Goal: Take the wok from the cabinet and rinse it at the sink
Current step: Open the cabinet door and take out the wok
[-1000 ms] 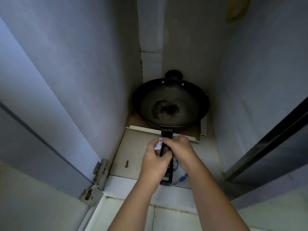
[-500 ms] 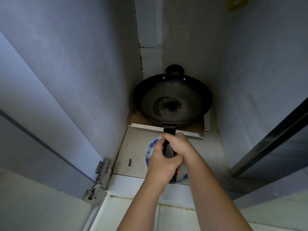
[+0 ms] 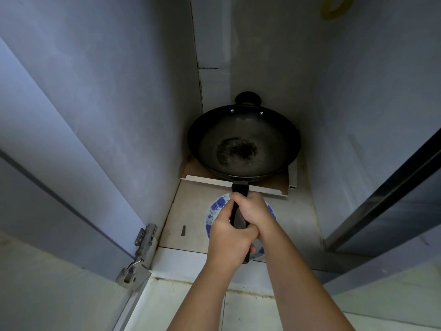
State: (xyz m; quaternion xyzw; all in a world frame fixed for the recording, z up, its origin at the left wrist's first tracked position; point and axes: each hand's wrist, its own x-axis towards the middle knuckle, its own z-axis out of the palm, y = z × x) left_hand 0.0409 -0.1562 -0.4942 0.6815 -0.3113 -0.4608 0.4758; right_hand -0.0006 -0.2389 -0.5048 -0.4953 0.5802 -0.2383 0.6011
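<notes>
Clasping the wok's long black handle (image 3: 239, 188) with both hands, curling the left hand (image 3: 230, 237) round the near stretch and the right hand (image 3: 253, 211) round the stretch just beyond it, closer to the pan, fingers wrapping tight and holding nothing else. Keeping the wok (image 3: 243, 144) deep inside the cabinet (image 3: 186, 211), over a brown board (image 3: 191, 168) at the far end, with the small loop handle (image 3: 247, 97) pointing at the back wall and a dark scorched patch showing in the bowl. Not managing to tell lifting off the board from resting on it. Reaching over a blue-and-white plate (image 3: 217, 206) lying on the cabinet floor directly beneath the hands, with a loose screw (image 3: 183, 231) to its left and a door hinge (image 3: 143, 244) at the near left. Judging progress as barely begun: having the cabinet open and the handle in hand, but not yet bringing the wok out. Leaving ahead, by this reading: drawing the pan toward the near side, clearing the plate and the dark door (image 3: 393, 199) at the right, carrying it to a sink not showing anywhere in view, and rinsing it. Seeing no tap and no water anywhere.
</notes>
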